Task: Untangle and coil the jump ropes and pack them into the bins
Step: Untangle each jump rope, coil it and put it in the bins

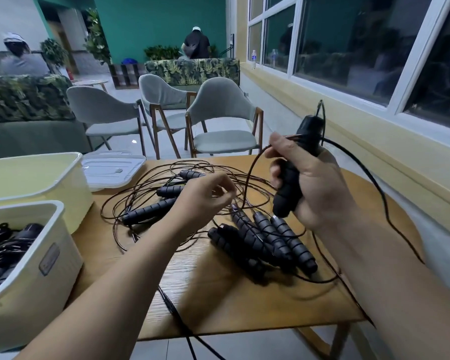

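Observation:
My right hand grips a black foam jump-rope handle upright above the wooden table; its thin cord arcs away to the right and down past the table edge. My left hand pinches a thin brown cord over a tangle of ropes. Several black ribbed handles lie bunched below my right hand, and more handles lie in the tangle. A cream bin at the near left holds coiled black ropes.
A second cream bin stands behind the first, with a white lid beside it. Three grey chairs stand beyond the table. A windowed wall runs along the right. Two people sit in the far background.

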### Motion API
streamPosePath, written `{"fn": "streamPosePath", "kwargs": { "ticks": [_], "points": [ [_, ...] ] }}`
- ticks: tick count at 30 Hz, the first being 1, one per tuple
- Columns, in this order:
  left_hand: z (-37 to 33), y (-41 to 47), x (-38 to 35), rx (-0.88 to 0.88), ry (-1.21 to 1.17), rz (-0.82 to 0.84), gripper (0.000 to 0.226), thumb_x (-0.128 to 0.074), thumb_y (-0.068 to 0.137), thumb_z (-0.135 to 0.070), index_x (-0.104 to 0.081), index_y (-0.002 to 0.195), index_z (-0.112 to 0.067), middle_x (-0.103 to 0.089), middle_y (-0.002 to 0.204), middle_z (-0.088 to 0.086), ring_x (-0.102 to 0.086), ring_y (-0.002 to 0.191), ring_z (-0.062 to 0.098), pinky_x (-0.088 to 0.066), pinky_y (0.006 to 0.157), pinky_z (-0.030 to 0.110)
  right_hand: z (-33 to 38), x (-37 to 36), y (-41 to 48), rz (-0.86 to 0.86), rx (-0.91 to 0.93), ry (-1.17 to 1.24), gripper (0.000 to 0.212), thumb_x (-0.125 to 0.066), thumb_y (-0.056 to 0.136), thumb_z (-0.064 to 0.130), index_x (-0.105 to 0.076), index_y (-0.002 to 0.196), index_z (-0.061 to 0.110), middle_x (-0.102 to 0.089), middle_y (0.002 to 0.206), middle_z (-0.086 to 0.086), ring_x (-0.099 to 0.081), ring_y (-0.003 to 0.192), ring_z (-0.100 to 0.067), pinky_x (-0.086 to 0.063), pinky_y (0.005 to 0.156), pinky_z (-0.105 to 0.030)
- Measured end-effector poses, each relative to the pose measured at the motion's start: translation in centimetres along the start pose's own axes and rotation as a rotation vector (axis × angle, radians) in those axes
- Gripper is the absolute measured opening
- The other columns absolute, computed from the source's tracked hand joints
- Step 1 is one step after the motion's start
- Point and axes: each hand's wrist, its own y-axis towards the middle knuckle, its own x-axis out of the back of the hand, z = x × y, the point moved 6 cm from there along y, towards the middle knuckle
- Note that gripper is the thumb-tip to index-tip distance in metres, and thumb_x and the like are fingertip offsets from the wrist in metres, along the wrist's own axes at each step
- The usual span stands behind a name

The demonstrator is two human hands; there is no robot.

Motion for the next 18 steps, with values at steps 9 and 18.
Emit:
{"fn": "streamPosePath", "kwargs": {
  "ticks": [9,18],
  "points": [
    [-3.0,-1.0,-1.5,0.046,-0.217,0.296,0.019,-0.066,0.101,-0.017,-0.08,0.107,-0.029,-0.079,0.107,-0.01,-0.073,0.105,0.012,-0.058,0.099,0.042,0.1,1.6,0.8,-0.076,-0.036,0.101,0.014,-0.079,0.094,0.021,-0.067,0.095,0.014,-0.073,0.085,-0.005,-0.058,0.062,-0.013,-0.045,0.051,-0.023],
    [-2.4,-0.2,1.0,-0.038,-0.4,-0.074,0.016,-0.076,0.096,-0.018,-0.079,0.11,-0.012,-0.082,0.099,0.002,-0.078,0.096,0.022,-0.061,0.091,0.042,-5.3,1.7,0.8,-0.012,-0.195,-0.266,0.023,-0.081,0.089,0.004,-0.073,0.11,0.005,-0.065,0.082,-0.012,-0.057,0.055,-0.013,-0.042,0.046,-0.024]
  ]
}}
